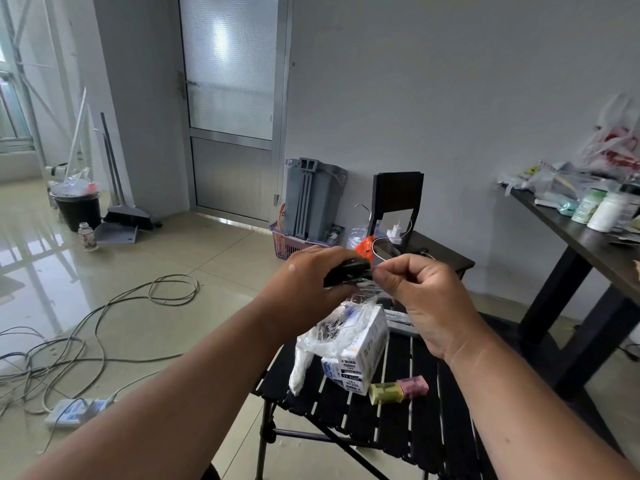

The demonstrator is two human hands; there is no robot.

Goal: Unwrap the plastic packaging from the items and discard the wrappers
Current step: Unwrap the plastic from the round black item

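Black, oblong, plastic-wrapped item [348, 271] lies crosswise in the left hand [304, 289], fingers curled round it. Touching its right end, the right hand [420, 289] pinches clear film, best placed to peel rightward.

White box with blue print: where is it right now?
In the head view, the white box stands tilted on the black slatted table, below both hands, with crumpled clear plastic against its left side and small yellow and pink packs to its right.

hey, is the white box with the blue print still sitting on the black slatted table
Yes, the white box rests on the slatted table, beside crumpled clear plastic.
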